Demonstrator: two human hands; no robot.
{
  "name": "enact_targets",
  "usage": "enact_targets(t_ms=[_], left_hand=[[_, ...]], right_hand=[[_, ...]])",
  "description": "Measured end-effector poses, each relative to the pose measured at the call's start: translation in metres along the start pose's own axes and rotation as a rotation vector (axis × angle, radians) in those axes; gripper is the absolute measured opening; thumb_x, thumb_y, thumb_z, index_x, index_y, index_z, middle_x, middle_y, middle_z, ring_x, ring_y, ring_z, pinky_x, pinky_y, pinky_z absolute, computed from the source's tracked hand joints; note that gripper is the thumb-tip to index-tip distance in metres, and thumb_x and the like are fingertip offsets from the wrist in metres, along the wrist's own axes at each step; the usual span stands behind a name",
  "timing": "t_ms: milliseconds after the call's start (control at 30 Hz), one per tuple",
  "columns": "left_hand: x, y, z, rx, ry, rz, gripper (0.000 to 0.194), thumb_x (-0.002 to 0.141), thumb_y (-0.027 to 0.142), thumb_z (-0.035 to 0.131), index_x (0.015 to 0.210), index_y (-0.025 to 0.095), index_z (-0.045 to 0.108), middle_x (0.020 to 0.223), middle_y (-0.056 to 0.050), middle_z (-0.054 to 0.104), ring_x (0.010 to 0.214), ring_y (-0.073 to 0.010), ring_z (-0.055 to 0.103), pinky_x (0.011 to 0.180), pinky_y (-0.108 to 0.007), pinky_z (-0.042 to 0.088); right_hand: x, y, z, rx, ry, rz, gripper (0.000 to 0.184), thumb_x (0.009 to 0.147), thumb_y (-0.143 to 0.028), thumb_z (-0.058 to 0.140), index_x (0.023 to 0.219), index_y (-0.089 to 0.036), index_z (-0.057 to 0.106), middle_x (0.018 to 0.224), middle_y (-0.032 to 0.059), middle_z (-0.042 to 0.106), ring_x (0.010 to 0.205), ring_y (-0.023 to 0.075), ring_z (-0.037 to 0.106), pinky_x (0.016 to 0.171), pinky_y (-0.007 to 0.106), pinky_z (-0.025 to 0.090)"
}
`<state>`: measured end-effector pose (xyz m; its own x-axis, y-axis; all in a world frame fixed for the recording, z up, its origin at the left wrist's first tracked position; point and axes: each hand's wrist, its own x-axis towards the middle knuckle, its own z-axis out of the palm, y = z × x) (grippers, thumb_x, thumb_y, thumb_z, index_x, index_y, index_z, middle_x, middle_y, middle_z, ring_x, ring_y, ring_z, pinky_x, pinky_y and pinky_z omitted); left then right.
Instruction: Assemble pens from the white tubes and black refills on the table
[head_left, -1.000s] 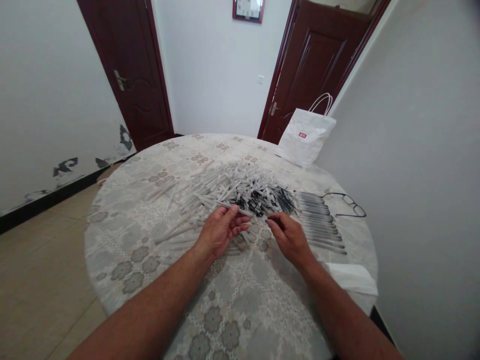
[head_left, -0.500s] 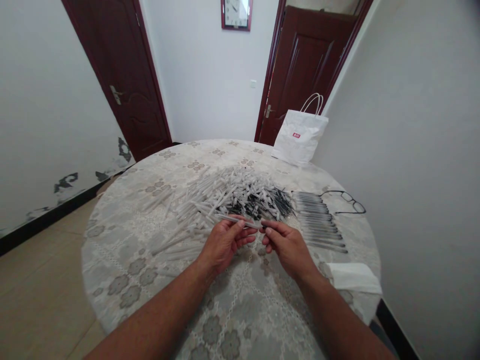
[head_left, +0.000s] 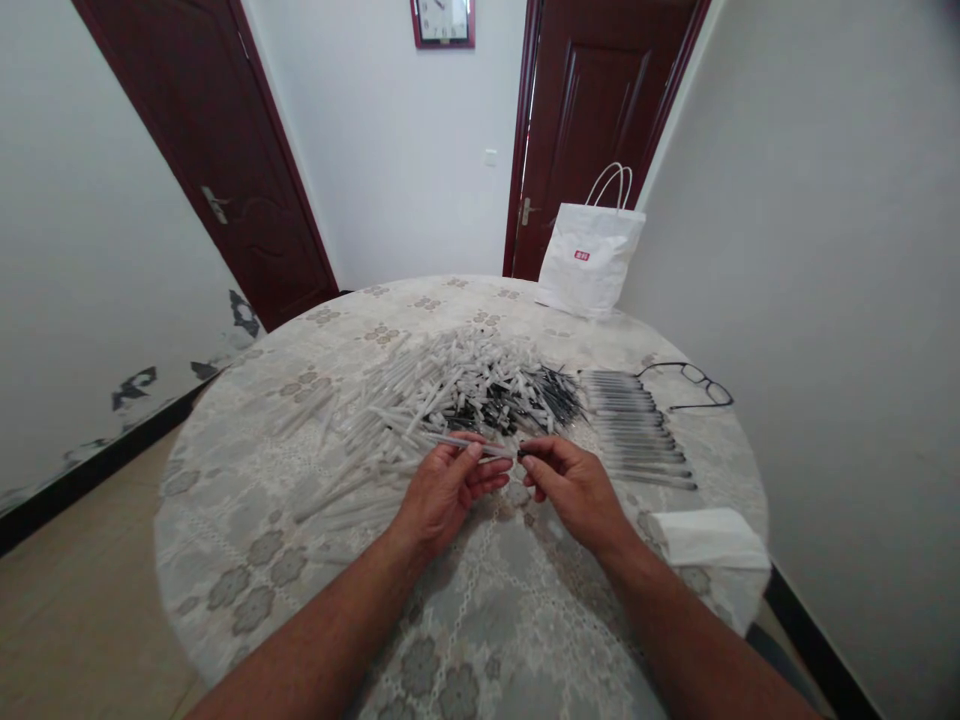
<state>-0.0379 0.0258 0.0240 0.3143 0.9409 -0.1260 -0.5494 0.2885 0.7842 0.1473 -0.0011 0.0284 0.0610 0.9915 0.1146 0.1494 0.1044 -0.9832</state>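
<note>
My left hand [head_left: 450, 490] is closed on a clear pen barrel [head_left: 474, 446], which lies slantwise across its fingers and points right. Fingertips of my right hand [head_left: 566, 485] pinch a small black pen part [head_left: 523, 453] at the barrel's right end. Whether that part is inside the barrel or only against it, I cannot tell. Just beyond both hands spreads a heap of whitish pen barrels [head_left: 405, 385], with small white pieces and black pen parts [head_left: 559, 395] at its right side. Farther right, a row of pens with dark ends [head_left: 637, 430] lies side by side.
The round table [head_left: 337, 610] has a patterned cloth. Black-framed glasses [head_left: 697, 385] lie beyond the row of pens, and a folded white cloth or tissue [head_left: 709, 538] rests near the right edge. A white paper bag [head_left: 592, 260] stands at the back right.
The view has shifted slightly. Both hands stay together at the barrel's right end, and my right fingers sit a little closer around the black part.
</note>
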Motion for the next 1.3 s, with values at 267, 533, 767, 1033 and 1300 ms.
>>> enact_targets(t_ms=[267,533,767,1033,1300], left_hand=[[0.0,0.0,-0.001,0.007,-0.012,0.001,0.031,0.084,0.03,0.076,0.104,0.02,0.055,0.101,-0.009,0.076,0.092,-0.0235,0.075,0.089,-0.042,0.059],[-0.001,0.001,0.003,0.037,0.009,-0.017,0.033,0.078,0.031,0.082,0.099,0.019,0.06,0.091,-0.008,0.076,0.087,-0.022,0.075,0.087,-0.04,0.059],[0.0,0.003,0.002,0.092,0.056,-0.016,0.029,0.074,0.029,0.084,0.094,0.016,0.067,0.085,-0.007,0.075,0.078,-0.0196,0.074,0.08,-0.036,0.06],[-0.001,0.004,0.004,0.149,0.069,-0.015,0.029,0.072,0.029,0.086,0.092,0.016,0.069,0.083,-0.007,0.075,0.077,-0.0205,0.074,0.079,-0.036,0.06],[0.0,0.006,0.003,0.169,0.067,-0.012,0.028,0.073,0.028,0.085,0.092,0.016,0.069,0.084,-0.007,0.075,0.078,-0.0201,0.074,0.077,-0.035,0.061]], right_hand=[[0.0,0.003,0.001,-0.023,-0.039,-0.018,0.026,0.086,-0.037,0.067,0.104,-0.019,0.072,0.074,0.002,0.07,0.066,0.0154,0.066,0.055,0.024,0.052],[-0.003,0.002,-0.001,-0.17,0.017,-0.109,0.023,0.089,-0.036,0.064,0.105,-0.021,0.072,0.082,0.0034,0.072,0.072,0.0166,0.066,0.063,0.026,0.053],[-0.004,-0.001,-0.003,-0.261,-0.003,-0.146,0.023,0.094,-0.039,0.059,0.103,-0.022,0.071,0.079,0.0022,0.07,0.069,0.0157,0.065,0.064,0.026,0.05],[-0.004,-0.008,-0.004,-0.379,-0.052,-0.181,0.04,0.103,-0.045,0.039,0.081,-0.02,0.062,0.069,-0.0001,0.062,0.063,0.0135,0.059,0.061,0.024,0.043],[-0.008,-0.012,-0.003,-0.394,-0.007,-0.245,0.012,0.095,-0.032,0.054,0.096,-0.021,0.06,0.079,-0.0002,0.064,0.072,0.0148,0.059,0.066,0.024,0.043]])
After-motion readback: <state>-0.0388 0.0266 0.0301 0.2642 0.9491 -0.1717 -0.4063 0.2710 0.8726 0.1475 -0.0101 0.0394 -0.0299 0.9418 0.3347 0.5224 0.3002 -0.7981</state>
